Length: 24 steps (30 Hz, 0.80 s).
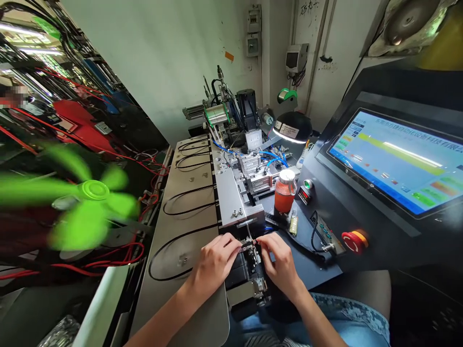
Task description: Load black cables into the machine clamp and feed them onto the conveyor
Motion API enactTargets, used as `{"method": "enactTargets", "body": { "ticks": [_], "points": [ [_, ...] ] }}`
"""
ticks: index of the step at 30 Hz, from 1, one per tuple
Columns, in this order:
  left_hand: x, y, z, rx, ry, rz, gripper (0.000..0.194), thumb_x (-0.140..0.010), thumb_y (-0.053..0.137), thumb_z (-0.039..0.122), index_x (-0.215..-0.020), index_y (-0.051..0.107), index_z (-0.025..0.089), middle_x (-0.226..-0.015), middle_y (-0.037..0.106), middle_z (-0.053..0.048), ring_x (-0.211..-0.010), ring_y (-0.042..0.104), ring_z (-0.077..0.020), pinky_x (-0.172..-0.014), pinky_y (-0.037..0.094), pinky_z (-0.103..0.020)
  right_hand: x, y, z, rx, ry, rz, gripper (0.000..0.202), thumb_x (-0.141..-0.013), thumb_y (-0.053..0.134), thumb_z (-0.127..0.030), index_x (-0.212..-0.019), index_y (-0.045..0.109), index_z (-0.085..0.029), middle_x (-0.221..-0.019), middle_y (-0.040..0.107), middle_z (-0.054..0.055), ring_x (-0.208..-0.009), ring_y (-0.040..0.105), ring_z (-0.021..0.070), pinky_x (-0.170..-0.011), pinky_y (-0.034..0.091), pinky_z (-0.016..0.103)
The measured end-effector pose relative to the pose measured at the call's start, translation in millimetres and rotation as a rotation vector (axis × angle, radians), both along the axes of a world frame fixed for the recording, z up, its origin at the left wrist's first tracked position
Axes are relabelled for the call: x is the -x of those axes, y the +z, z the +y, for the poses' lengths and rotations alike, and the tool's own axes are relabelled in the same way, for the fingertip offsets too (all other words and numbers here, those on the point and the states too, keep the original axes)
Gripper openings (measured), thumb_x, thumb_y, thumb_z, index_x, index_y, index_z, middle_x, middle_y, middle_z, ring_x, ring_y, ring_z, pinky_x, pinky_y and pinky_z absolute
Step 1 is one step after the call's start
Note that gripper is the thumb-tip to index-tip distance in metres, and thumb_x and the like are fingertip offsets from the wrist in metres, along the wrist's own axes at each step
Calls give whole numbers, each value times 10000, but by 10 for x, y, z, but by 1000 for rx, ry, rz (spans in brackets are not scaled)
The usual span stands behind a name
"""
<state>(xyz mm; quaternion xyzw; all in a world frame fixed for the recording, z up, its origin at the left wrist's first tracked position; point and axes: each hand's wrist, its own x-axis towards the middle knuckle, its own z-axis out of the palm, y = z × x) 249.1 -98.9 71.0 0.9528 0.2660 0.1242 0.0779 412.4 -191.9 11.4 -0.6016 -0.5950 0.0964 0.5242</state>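
My left hand (217,255) is closed in a pinch at the left side of a small metal fixture (255,255). What lies between its fingertips is too small to make out. On the fixture's other side, my right hand (279,258) pinches too, its fingertips by tiny copper-coloured bits. A black cable loop (151,262) lies on the metal plate (173,299), and one side of it disappears beneath my left hand. Just behind both hands stands a silver machine block (235,197).
Several more cable loops (164,205) lie along the plate. A red-orange jar (284,195), a lamp (293,126) and a solder spool (217,115) stand behind. To the right are a touchscreen (398,159) and red stop button (354,241). A green fan (94,190) spins at left.
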Motion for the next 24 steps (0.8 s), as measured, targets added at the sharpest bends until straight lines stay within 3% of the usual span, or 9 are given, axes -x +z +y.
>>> {"method": "enactTargets", "body": {
  "ticks": [3,8,16,22,24],
  "points": [
    [1,9,-5,12,2,8,170,-933,461,181,-890,623,209,-853,613,-8,-775,577,-158,-699,440,-260,-34,19,-46,-13,-55,6,206,-894,409,-103,-927,595,-184,-804,620,69,-762,569,196,-682,463,318],
    [-3,4,-2,11,0,18,156,-926,477,185,-888,626,211,-845,614,-3,-762,575,-157,-695,434,-262,-11,57,-61,24,22,-34,197,-877,443,-101,-924,612,-190,-799,641,63,-751,568,194,-672,464,314],
    [31,43,55,15,25,62,147,-911,507,183,-868,644,214,-831,611,-3,-767,579,-154,-683,435,-260,-28,39,-80,-16,-17,-58,200,-893,431,-119,-934,614,-190,-806,655,70,-751,616,195,-667,499,307],
    [-28,82,16,-36,17,94,111,-887,558,239,-839,651,203,-851,618,-7,-772,586,-144,-671,454,-245,-229,-45,-212,-63,-116,-41,201,-895,517,-286,-1009,664,-211,-774,708,67,-664,688,200,-616,543,273],
    [-15,151,21,-61,25,91,110,-886,565,254,-884,663,204,-872,633,-12,-786,591,-150,-680,457,-247,-285,-71,-211,-15,-91,-27,229,-875,550,-364,-1000,679,-222,-742,719,64,-615,694,200,-556,542,256]
  ]
}}
